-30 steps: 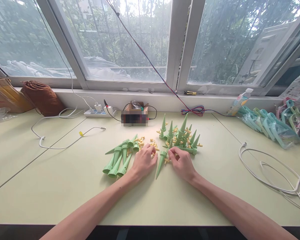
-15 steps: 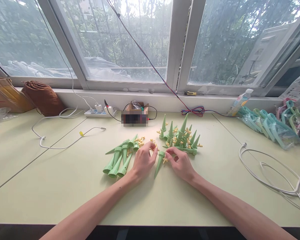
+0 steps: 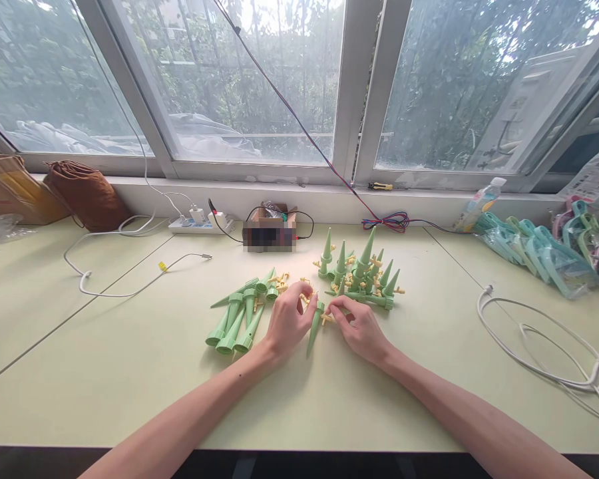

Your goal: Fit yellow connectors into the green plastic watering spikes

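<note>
Between my hands a green watering spike (image 3: 315,330) points its tip toward me, with a small yellow valve (image 3: 326,320) sticking out at its right side. The thumb of my left hand (image 3: 290,318) meets the left of its cap, the fingers curled in. My right hand (image 3: 360,327) is pinched close at the cap's right side, just above the valve. The exact contact of the fingertips is partly hidden. Left of my hands lie several green spikes (image 3: 234,326), beside loose yellow valves (image 3: 281,281). Upright spikes with valves fitted (image 3: 363,263) stand in a group behind my right hand.
A white cable (image 3: 130,293) lies on the left of the table, another coiled cable (image 3: 544,372) on the right. At the back are a power strip (image 3: 194,227), a small cardboard box (image 3: 285,214), a bottle (image 3: 482,203) and bagged green clips (image 3: 539,249).
The spike between my hands has shifted slightly left, its cap now meeting my left thumb. My right fingertips have moved a little left with it.
</note>
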`<move>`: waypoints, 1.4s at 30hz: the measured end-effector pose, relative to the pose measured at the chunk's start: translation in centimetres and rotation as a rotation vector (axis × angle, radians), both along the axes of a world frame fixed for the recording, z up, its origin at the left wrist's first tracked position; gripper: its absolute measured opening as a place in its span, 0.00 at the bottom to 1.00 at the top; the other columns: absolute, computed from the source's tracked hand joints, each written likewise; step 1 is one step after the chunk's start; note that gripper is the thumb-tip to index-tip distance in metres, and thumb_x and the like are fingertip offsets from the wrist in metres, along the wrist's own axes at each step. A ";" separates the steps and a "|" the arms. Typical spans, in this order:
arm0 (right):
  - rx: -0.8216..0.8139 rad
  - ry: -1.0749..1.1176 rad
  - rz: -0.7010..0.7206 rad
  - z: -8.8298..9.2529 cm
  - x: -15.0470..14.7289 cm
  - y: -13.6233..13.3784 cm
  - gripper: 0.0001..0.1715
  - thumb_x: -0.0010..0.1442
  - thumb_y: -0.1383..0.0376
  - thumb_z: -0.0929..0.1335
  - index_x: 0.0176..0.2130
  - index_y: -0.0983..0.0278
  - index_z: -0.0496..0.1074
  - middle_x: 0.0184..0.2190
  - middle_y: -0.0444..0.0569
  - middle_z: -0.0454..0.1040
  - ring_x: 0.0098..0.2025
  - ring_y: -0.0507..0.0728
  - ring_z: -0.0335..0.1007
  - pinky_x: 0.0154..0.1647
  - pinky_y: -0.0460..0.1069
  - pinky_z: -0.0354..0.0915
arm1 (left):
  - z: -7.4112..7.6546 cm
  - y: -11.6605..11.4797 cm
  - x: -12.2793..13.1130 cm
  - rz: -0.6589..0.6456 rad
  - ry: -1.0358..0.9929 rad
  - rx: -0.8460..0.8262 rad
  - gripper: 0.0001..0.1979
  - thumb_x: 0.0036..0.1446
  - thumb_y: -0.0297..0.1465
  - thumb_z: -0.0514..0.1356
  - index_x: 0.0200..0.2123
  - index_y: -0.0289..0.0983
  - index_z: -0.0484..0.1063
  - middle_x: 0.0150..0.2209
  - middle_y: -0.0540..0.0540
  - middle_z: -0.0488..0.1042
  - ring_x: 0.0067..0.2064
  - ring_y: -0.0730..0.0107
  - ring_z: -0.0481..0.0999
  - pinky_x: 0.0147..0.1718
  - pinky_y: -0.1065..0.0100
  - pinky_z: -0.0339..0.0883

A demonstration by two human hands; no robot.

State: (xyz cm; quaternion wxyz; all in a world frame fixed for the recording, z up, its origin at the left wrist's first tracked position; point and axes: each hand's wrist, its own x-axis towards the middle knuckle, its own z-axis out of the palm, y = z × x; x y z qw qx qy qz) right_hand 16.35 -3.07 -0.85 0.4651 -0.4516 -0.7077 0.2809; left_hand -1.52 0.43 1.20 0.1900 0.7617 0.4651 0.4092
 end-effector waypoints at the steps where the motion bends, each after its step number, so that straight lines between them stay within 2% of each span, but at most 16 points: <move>1: 0.002 -0.002 0.003 0.0 0.0 0.0 0.15 0.71 0.60 0.61 0.38 0.63 0.72 0.35 0.49 0.77 0.34 0.55 0.72 0.29 0.47 0.66 | 0.0 0.0 0.0 -0.002 0.000 0.003 0.06 0.63 0.34 0.56 0.35 0.38 0.66 0.35 0.49 0.73 0.22 0.76 0.62 0.27 0.70 0.59; 7: 0.000 -0.003 0.029 0.0 0.1 0.0 0.15 0.70 0.60 0.61 0.37 0.63 0.73 0.34 0.49 0.77 0.35 0.55 0.72 0.30 0.47 0.67 | -0.5 0.0 0.1 -0.031 -0.023 0.055 0.06 0.63 0.33 0.57 0.35 0.38 0.67 0.33 0.51 0.72 0.22 0.78 0.61 0.25 0.71 0.58; 13: -0.005 0.031 -0.019 0.4 0.0 0.1 0.17 0.70 0.58 0.62 0.35 0.63 0.73 0.31 0.48 0.76 0.30 0.54 0.70 0.29 0.48 0.67 | -0.5 -0.2 0.2 -0.075 -0.058 0.093 0.04 0.63 0.32 0.58 0.36 0.37 0.67 0.33 0.52 0.71 0.21 0.80 0.61 0.24 0.73 0.57; 22: 0.035 0.067 -0.003 0.7 -0.1 -0.3 0.14 0.70 0.58 0.64 0.41 0.62 0.75 0.38 0.49 0.79 0.37 0.56 0.74 0.31 0.48 0.69 | -0.9 -0.6 0.4 -0.137 -0.035 0.098 0.06 0.64 0.32 0.59 0.34 0.38 0.66 0.29 0.54 0.66 0.23 0.79 0.61 0.25 0.74 0.58; 32: 0.048 0.105 -0.050 0.7 -0.2 -0.5 0.11 0.68 0.58 0.65 0.43 0.62 0.74 0.37 0.50 0.78 0.38 0.57 0.75 0.32 0.48 0.72 | -0.9 -0.5 0.4 -0.153 -0.071 0.101 0.07 0.64 0.34 0.59 0.34 0.38 0.66 0.28 0.54 0.67 0.22 0.80 0.61 0.24 0.74 0.57; 42: 0.074 0.095 -0.027 0.7 -0.2 -0.5 0.10 0.68 0.61 0.66 0.46 0.62 0.73 0.41 0.51 0.78 0.41 0.57 0.76 0.32 0.48 0.72 | -1.0 -0.6 0.4 -0.191 -0.069 0.059 0.07 0.62 0.32 0.62 0.34 0.38 0.67 0.30 0.54 0.69 0.23 0.80 0.61 0.24 0.74 0.58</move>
